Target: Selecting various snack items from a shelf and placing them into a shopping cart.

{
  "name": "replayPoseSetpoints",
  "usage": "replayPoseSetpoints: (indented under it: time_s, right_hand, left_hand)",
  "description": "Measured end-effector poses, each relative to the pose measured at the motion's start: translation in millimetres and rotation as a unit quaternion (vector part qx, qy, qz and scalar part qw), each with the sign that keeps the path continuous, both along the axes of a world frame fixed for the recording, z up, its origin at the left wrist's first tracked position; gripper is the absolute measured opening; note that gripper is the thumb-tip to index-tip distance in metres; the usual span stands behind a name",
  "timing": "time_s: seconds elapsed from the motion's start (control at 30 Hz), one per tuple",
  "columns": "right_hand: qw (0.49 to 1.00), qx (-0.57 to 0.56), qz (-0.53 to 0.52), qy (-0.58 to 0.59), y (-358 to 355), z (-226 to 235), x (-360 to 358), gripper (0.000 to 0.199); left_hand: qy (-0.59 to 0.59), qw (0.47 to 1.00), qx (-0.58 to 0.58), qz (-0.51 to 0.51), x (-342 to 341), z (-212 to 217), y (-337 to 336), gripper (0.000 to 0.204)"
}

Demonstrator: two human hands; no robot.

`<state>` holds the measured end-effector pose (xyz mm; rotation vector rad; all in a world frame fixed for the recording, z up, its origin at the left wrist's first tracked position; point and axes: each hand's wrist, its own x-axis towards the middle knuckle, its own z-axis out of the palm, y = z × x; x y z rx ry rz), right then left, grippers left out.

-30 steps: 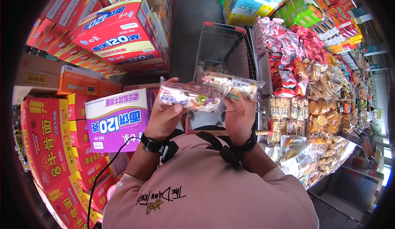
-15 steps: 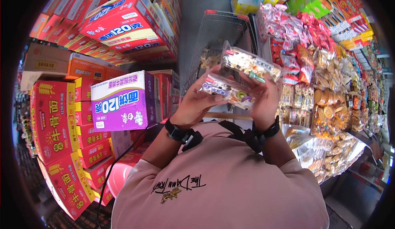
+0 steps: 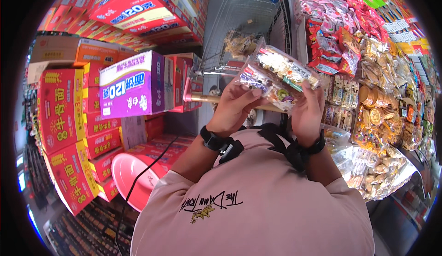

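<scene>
Clear plastic snack pack with purple and green print (image 3: 267, 88) lies in front of the chest, above the shopping cart's handle end, overlapping a second clear plastic pack of pale, dark-speckled pieces (image 3: 283, 63) just beyond it. The left hand (image 3: 234, 106) grips the nearer pack's left end, thumb on top; the right hand (image 3: 307, 109) closes on the packs' right ends, though how its fingers share the two is partly hidden. Held side by side, faces tilted up, both labels seem kept in easy view, with thumbs at the edges probably to avoid covering them. The grey wire shopping cart (image 3: 220, 30) contains clear bags of brownish contents (image 3: 240, 43), too small to identify. At right, clear bags of round tan biscuits (image 3: 375, 111) crowd the display, apparently grouped by kind.
</scene>
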<state>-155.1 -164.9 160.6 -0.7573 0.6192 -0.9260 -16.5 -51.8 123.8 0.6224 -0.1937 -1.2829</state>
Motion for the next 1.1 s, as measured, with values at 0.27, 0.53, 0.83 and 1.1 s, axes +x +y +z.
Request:
replayPoseSetpoints:
  time_s: [0.27,0.53,0.83,1.1]
  right_hand:
    - [0.997,0.044,-0.068,-0.019,-14,-21,-17,0.015]
    - [0.996,-0.024,-0.081,-0.030,-9,-12,-6,0.020]
    - [0.989,0.029,-0.145,-0.002,-1,-2,8,0.027]
    - [0.983,0.015,-0.181,0.000,22,6,41,0.034]
  left_hand:
    - [-0.029,0.999,0.031,-0.016,-19,18,-11,0.056]
    - [-0.081,0.996,0.030,-0.026,-5,33,-24,0.063]
    - [-0.177,0.981,-0.004,-0.075,52,52,-31,0.061]
    - [-0.149,0.983,-0.103,-0.035,85,56,-31,0.055]
